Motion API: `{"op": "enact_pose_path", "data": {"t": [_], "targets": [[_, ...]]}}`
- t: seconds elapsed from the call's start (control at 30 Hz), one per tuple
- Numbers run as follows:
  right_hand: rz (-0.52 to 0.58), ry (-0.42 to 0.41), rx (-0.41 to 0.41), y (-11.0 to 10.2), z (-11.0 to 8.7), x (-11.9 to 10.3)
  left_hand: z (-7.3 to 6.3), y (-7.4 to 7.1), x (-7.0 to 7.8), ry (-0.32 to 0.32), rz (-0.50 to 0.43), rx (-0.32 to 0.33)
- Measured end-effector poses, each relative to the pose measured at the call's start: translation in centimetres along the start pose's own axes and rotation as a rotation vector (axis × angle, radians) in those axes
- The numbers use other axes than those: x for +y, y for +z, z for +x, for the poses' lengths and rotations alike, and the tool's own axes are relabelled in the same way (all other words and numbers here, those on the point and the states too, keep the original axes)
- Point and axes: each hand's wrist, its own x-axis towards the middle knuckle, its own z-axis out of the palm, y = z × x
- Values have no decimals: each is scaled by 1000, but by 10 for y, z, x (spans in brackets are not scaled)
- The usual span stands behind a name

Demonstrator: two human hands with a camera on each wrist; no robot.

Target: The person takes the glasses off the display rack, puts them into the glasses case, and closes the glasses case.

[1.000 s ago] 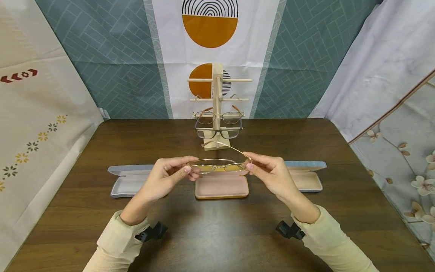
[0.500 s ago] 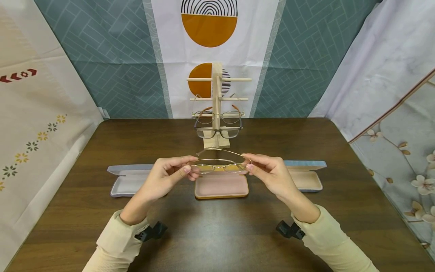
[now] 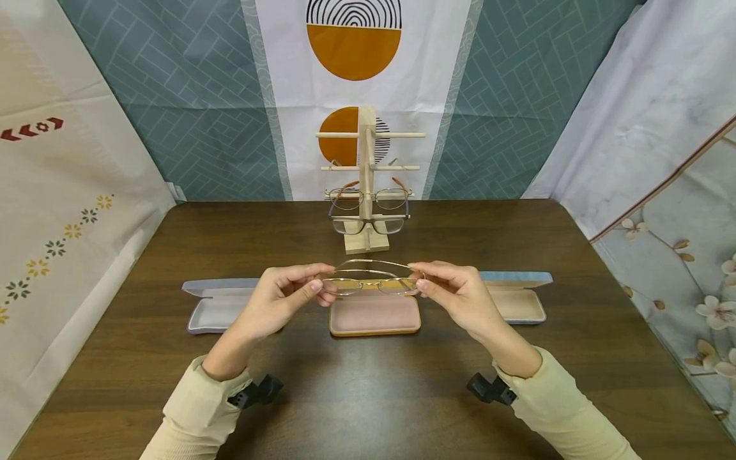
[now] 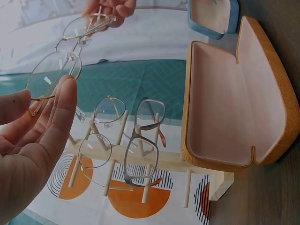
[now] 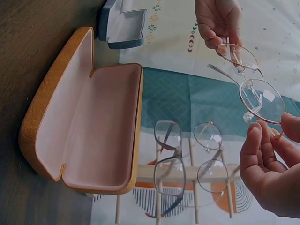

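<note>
Pinching thin-rimmed glasses [image 3: 368, 283] by the ends, left hand [image 3: 282, 299] and right hand [image 3: 459, 294]; best to ease temples [image 3: 376, 260] flat gently, sparing lenses [image 3: 345, 287].

- Words, numbers, labels and brands: none can be read.
- Closest to a sign: red arrowhead marks [image 3: 27, 130] printed in a short row on the cream cloth [image 3: 75, 166], left of the wooden stand [image 3: 367, 153]. They point outward from a small flower-like shape in the same row.
- Gold-rimmed glasses [image 3: 370, 283], in front of the stand: any print on the frame is too fine to make out.
- Black wrist devices [image 3: 267, 388], nearer the viewer than the stand, one to each side: markings too small to read.
</note>
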Motion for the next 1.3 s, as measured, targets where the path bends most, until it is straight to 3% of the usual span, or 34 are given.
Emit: {"op": "enact_pose_path", "data": {"t": [0.73, 1.0, 1.3], "targets": [[24, -8, -8, 5, 2, 5, -3, -3, -2, 12, 29, 23], [41, 5, -24, 11, 5, 9, -9, -7, -4, -34, -23, 76], [39, 89, -33, 23, 12, 15, -19, -17, -11, -75, -30, 103]]}}
